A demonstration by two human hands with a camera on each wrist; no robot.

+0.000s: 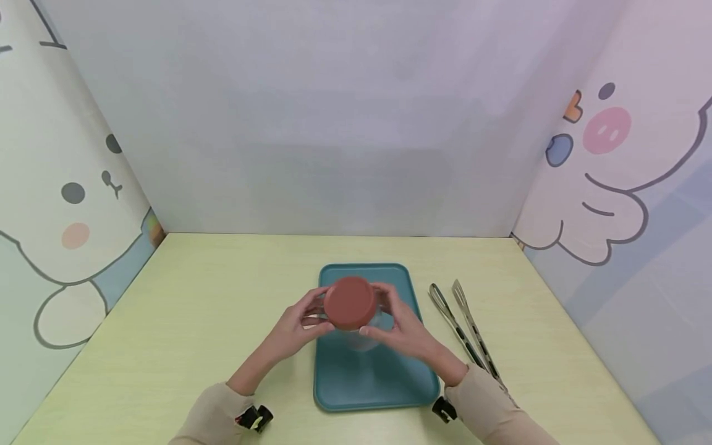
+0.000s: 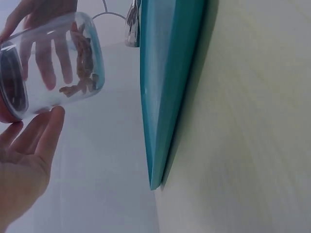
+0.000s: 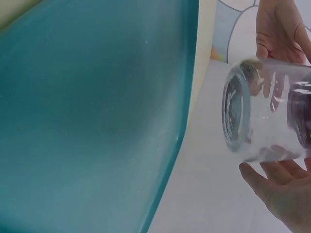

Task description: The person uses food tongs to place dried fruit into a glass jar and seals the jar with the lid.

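A clear jar (image 2: pixel 53 73) with a reddish-brown lid (image 1: pixel 350 303) is held up above the teal tray (image 1: pixel 367 386). Several brown pieces (image 2: pixel 85 60) lie at its bottom end, visible through the wall in the left wrist view. My left hand (image 1: pixel 292 330) grips the jar from the left, thumb at the near side below the lid. From the right, my right hand (image 1: pixel 405 330) holds it too, its thumb also near the lid's lower edge. In the right wrist view the jar (image 3: pixel 272 111) stands apart from the tray, with fingers on both sides.
To the right of the tray lies a long metal utensil with two arms, like tongs (image 1: pixel 460 334), partly behind the right sleeve. The pale yellow table (image 1: pixel 222 296) runs back to a plain wall (image 1: pixel 345 136). Side panels with cartoon prints flank it.
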